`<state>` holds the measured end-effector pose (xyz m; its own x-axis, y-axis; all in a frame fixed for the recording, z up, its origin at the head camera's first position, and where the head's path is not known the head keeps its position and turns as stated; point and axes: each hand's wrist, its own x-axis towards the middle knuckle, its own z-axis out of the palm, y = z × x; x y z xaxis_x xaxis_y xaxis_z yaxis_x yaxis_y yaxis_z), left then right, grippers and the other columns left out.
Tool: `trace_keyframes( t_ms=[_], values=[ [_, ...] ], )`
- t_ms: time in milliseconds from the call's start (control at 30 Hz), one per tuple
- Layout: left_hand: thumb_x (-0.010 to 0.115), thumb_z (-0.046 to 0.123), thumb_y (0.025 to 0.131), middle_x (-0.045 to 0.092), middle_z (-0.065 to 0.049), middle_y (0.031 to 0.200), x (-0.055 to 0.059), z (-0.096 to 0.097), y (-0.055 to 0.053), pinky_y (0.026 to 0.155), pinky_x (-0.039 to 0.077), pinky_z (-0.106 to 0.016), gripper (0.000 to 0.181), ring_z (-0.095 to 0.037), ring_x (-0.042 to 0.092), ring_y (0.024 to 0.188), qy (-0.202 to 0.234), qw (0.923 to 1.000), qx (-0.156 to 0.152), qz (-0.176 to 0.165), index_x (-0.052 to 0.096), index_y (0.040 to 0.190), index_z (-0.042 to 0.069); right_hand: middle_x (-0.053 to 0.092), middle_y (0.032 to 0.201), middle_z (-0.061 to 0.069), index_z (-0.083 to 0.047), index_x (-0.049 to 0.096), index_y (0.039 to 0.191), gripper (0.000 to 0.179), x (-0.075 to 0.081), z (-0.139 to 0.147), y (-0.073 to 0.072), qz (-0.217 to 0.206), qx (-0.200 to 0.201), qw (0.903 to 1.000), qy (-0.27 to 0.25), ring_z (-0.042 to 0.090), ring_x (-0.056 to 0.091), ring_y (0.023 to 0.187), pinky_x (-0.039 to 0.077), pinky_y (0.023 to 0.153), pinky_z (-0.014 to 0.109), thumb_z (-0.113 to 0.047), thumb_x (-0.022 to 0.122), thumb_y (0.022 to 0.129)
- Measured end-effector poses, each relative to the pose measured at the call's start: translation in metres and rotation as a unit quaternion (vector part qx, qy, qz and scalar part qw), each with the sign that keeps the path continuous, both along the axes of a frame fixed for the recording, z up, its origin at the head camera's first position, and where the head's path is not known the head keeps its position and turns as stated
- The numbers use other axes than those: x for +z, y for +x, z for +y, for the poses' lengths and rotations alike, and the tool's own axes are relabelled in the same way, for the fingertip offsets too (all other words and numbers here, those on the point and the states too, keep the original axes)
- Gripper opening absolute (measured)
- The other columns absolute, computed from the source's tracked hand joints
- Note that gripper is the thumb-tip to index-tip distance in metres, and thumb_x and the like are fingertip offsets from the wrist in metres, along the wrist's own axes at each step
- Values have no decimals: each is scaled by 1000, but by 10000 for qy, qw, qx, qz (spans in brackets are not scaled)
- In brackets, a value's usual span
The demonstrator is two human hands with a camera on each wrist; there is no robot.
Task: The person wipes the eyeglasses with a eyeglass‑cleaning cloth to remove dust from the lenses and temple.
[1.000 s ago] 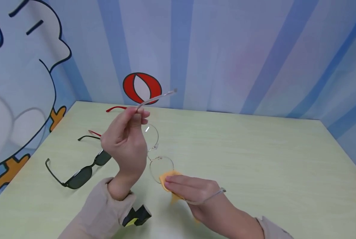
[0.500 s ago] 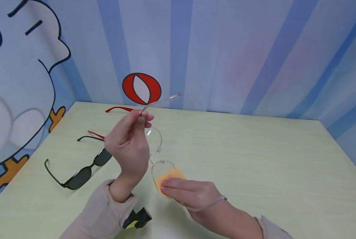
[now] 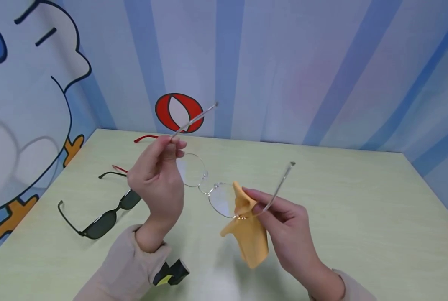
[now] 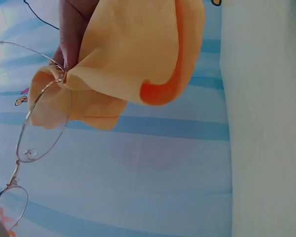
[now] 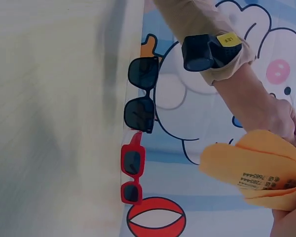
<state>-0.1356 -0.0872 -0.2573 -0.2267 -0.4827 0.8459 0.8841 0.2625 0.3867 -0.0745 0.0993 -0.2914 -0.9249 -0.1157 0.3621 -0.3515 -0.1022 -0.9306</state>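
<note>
1. Clear-lensed, round metal-rimmed eyeglasses [image 3: 207, 193] hang between your left hand [image 3: 160, 179], pinching one temple, and your right hand [image 3: 289, 221], pinching a soft yellow-orange cloth [image 3: 253, 240] at their rim.
2. Uneven pulling could bend them.
3. Dark digits [image 5: 258, 181] mark the cloth; a yellow label [image 5: 229, 39] sits behind your left grip: neither reads surely.

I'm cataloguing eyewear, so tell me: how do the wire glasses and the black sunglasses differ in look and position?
The wire glasses have clear lenses; the black sunglasses have dark ones.
The wire glasses have thin, rounded metal rims; the black sunglasses have thicker black frames.
The wire glasses are held up by the left hand and right hand; the black sunglasses rest on the table.
Both have two lenses and unfolded arms.
</note>
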Motion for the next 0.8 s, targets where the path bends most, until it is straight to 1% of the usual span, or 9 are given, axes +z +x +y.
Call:
trace_keyframes(
  t_ms=[100, 133, 200, 267, 367, 433, 567, 733, 800],
  values=[
    [58, -14, 83, 65, -24, 76, 0, -1, -1, 67, 55, -26, 10, -13, 64, 69, 99, 9999, 46, 30, 64, 92, -16, 70, 97, 6, -10, 72, 105, 27, -1, 1, -2, -215, -181, 9993, -239, 17, 66, 85, 56, 72, 30, 6, 59, 87],
    [58, -14, 84, 65, -24, 76, 0, -1, -1, 67, 54, -25, 11, -13, 64, 69, 117, 9999, 55, 32, 64, 92, -16, 69, 98, 6, -11, 72, 104, 27, -2, 1, -3, -367, -147, 9987, -310, 17, 65, 85, 56, 72, 30, 5, 59, 87],
    [58, -14, 84, 65, -24, 77, -1, -1, -2, 67, 55, -25, 11, -13, 64, 69, 89, 9999, 53, 3, 65, 92, -16, 68, 101, 8, -6, 69, 109, 25, -1, 1, -5, -843, 195, 9952, -459, 18, 65, 88, 55, 74, 29, 3, 59, 88],
    [59, -14, 83, 65, -24, 77, -2, 1, -1, 67, 55, -25, 10, -13, 65, 70, -27, 10000, 52, -6, 65, 91, -15, 67, 105, 8, -3, 65, 115, 27, -2, 0, -9, -1531, 795, 9833, -587, 19, 64, 92, 54, 76, 28, 0, 58, 89],
    [60, -13, 83, 66, -22, 77, -4, 3, -1, 67, 55, -24, 10, -13, 65, 72, -274, 9995, 126, 49, 66, 91, -12, 66, 108, 9, 3, 59, 121, 31, -5, -3, -16, -2324, 1874, 9517, -714, 18, 64, 95, 53, 80, 27, 0, 56, 90],
    [61, -13, 82, 66, -21, 76, -4, 4, -1, 67, 54, -24, 11, -15, 66, 71, -392, 9989, 171, 206, 67, 90, -11, 66, 108, 8, -3, 63, 118, 29, -9, -3, -19, -2435, 2423, 9354, -841, 17, 64, 95, 53, 80, 26, 1, 54, 91],
    [62, -14, 81, 66, -21, 75, -1, 4, -2, 66, 54, -23, 13, -18, 66, 68, -474, 9970, 245, 560, 69, 90, -9, 67, 105, 7, -10, 68, 110, 31, -16, 1, -23, -2265, 3041, 9181, -1153, 15, 65, 93, 53, 79, 24, 6, 49, 91],
    [62, -14, 80, 66, -21, 75, 0, 2, -1, 67, 54, -24, 15, -19, 66, 68, -503, 9959, 330, 678, 69, 91, -8, 67, 105, 6, -10, 68, 109, 27, -22, 8, -22, -2191, 3428, 9041, -1302, 12, 64, 94, 52, 80, 23, 3, 52, 92],
    [63, -14, 80, 66, -21, 75, -1, 1, -1, 67, 54, -24, 15, -19, 66, 68, -464, 9960, 373, 672, 69, 92, -8, 67, 104, 5, -10, 68, 109, 25, -25, 11, -22, -2177, 3516, 9022, -1223, 12, 64, 93, 52, 80, 23, 1, 54, 91]
  ],
)
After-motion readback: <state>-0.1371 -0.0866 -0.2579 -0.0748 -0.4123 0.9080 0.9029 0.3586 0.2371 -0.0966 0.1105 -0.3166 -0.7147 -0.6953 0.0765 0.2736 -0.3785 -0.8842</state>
